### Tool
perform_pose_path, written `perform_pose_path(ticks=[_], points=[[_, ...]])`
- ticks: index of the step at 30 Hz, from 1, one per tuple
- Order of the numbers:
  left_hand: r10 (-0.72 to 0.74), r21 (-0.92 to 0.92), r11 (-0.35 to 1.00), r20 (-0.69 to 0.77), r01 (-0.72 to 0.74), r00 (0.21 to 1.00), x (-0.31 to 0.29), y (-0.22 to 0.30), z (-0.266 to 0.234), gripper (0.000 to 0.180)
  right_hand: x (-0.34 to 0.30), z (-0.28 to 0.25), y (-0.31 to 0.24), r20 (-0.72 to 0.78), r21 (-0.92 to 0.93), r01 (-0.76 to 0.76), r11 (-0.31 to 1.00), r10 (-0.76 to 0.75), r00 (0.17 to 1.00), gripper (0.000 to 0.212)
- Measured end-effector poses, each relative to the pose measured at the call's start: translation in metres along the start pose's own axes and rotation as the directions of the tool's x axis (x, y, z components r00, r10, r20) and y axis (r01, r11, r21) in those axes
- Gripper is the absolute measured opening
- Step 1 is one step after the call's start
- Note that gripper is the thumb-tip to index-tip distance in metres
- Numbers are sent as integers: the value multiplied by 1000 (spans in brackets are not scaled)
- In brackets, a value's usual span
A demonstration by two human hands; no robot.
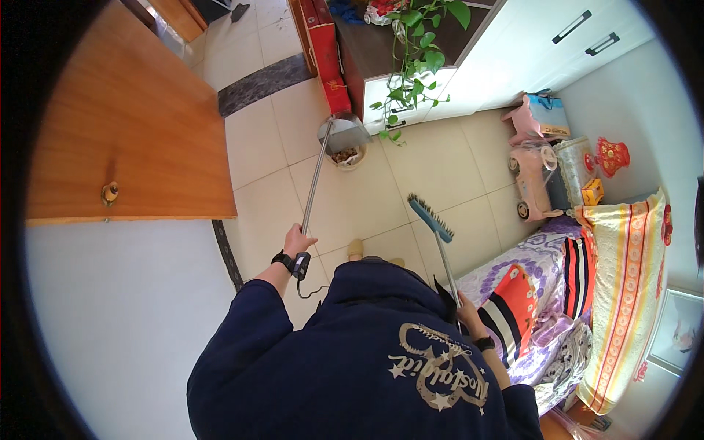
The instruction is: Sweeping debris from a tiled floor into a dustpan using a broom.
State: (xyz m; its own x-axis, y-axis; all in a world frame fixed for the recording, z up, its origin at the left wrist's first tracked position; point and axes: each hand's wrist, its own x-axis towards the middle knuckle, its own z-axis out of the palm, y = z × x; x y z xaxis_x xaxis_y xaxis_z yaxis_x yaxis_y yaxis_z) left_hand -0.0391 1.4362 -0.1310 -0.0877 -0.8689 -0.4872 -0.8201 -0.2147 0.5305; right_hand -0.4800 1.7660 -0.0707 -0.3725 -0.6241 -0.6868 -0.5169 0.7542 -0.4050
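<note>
My left hand (298,240) grips the long metal handle of a grey dustpan (343,132), whose pan is tipped over a small bin (347,156) holding debris on the tiled floor. My right hand (466,308) holds the metal stick of a blue broom (430,217), its bristle head lifted off the floor and pointing away from me. Both wrists wear dark bands. My dark blue hooded top fills the lower middle of the view.
An open wooden door (132,125) stands at the left. A trailing green plant (414,51) hangs from a dark counter beside white cabinets (543,51). Pink toy cars (534,172) and a bed with patterned bedding (587,293) lie at the right.
</note>
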Motion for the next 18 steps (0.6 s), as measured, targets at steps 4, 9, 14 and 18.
perform_pose_path(ticks=[4,9,14,18], points=[[-74,-60,995,64,78,995,-8,-6,-4,51,17,-20,-56,12,88,62,994,-63,998,63],[6,-26,1000,-4,-6,1000,-30,1,-9,50,66,-23,-91,21,54,146,988,-147,989,63],[17,-12,1000,-21,-18,1000,-48,-2,-19,50,63,-37,-176,123,200,126,972,-152,981,63],[52,21,999,-106,-50,993,-38,-4,-22,51,54,-45,-158,183,211,66,975,-105,977,64]])
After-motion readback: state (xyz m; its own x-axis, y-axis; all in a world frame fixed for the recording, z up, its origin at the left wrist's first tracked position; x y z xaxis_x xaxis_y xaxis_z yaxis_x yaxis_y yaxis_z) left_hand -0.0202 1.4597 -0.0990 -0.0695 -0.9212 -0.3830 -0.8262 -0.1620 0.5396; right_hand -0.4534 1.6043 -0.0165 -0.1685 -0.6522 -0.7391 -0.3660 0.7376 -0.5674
